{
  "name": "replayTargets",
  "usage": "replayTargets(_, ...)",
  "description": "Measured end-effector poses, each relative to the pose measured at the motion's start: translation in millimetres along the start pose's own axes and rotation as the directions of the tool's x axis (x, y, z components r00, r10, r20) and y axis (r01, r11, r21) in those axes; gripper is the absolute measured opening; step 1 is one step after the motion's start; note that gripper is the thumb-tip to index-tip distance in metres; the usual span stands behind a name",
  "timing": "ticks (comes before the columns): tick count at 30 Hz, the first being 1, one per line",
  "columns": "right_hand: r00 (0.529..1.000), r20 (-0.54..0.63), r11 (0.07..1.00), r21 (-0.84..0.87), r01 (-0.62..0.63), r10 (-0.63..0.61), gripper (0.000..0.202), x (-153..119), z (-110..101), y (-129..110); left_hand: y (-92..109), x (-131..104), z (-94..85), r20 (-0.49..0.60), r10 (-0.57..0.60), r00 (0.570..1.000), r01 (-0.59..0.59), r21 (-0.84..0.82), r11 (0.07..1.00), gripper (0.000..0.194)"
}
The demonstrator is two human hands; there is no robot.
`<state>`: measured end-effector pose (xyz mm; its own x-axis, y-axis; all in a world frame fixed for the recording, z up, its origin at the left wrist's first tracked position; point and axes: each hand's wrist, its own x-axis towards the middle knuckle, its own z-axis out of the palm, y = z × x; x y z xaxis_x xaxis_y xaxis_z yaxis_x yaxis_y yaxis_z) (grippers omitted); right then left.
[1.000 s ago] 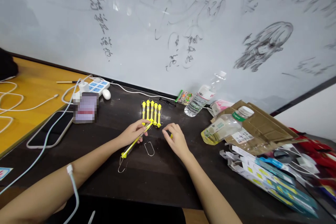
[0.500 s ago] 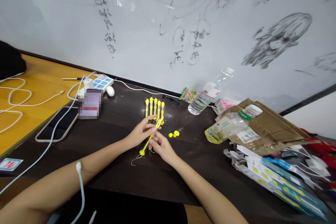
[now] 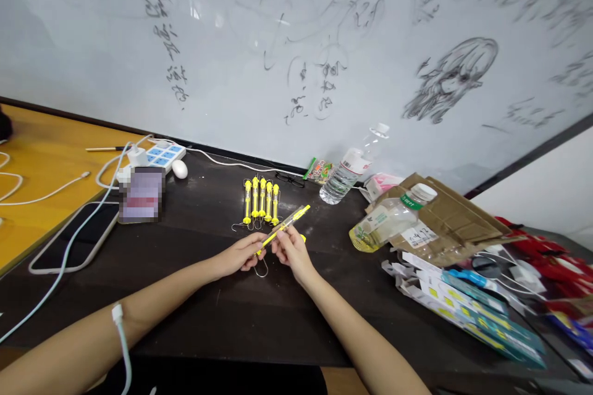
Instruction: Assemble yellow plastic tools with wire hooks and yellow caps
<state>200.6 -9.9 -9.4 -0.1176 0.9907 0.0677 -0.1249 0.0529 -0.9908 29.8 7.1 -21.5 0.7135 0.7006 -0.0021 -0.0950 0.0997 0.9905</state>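
Note:
Both hands hold one clear tube with yellow ends, a small spring scale (image 3: 290,221), tilted up to the right above the dark table (image 3: 222,296). My left hand (image 3: 243,254) pinches its lower end, where a wire hook (image 3: 262,270) hangs down. My right hand (image 3: 288,249) grips the tube near its middle. Just behind the hands, a row of several matching yellow spring scales (image 3: 261,200) lies side by side on the table. A small yellow piece (image 3: 302,237) peeks out beside my right hand.
A phone (image 3: 69,239), a white power strip (image 3: 162,155) and charging cables (image 3: 60,253) lie at the left. At the right are two plastic bottles (image 3: 345,174), (image 3: 391,217), flattened cardboard (image 3: 456,216) and packaged boxes (image 3: 467,311). A scribbled whiteboard (image 3: 296,43) stands behind the table.
The left hand lifted the spring scale off the table and swung its far end up to the right. The right hand set down yellow caps, then took hold of the tube.

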Motion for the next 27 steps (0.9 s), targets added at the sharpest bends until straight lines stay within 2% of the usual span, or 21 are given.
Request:
replayTargets(3, 1.0, 0.002, 1.0, -0.006, -0.003, 0.003, 0.032, -1, 1, 0, 2, 0, -0.9, -0.013, -0.039, 0.999, 0.039, -0.017, 0.999, 0.04)
replayTargets(7, 1.0, -0.003, 0.999, 0.04, 0.013, -0.013, 0.031, -2, 2, 0, 6, -1, 0.8, -0.066, -0.016, 0.998, 0.019, 0.036, 0.999, 0.046)
replayTargets(13, 1.0, -0.015, 0.998, 0.052, 0.024, -0.024, 0.033, -1, 2, 1, 13, -3, 2.5, -0.071, -0.029, 0.997, 0.032, 0.046, 0.998, 0.049)
replayTargets(17, 1.0, -0.016, 0.999, 0.042, 0.022, -0.021, 0.033, -1, 2, 0, 14, -3, 1.1, -0.022, -0.079, 0.997, 0.08, 0.048, 0.996, 0.044)
replayTargets(20, 1.0, 0.012, 1.0, 0.025, 0.007, -0.008, 0.034, -2, 3, 0, 14, -3, 1.9, 0.021, -0.093, 0.995, 0.093, -0.044, 0.995, 0.034)
replayTargets(22, 1.0, 0.027, 1.0, 0.015, 0.004, -0.004, 0.035, -2, 3, 2, 14, -4, 2.8, 0.012, -0.086, 0.996, 0.087, -0.092, 0.992, 0.031)
replayTargets(27, 0.999, 0.033, 0.999, 0.038, 0.019, -0.02, 0.035, -3, 2, 3, 17, -7, 3.6, 0.015, -0.091, 0.996, 0.092, -0.075, 0.993, 0.04)
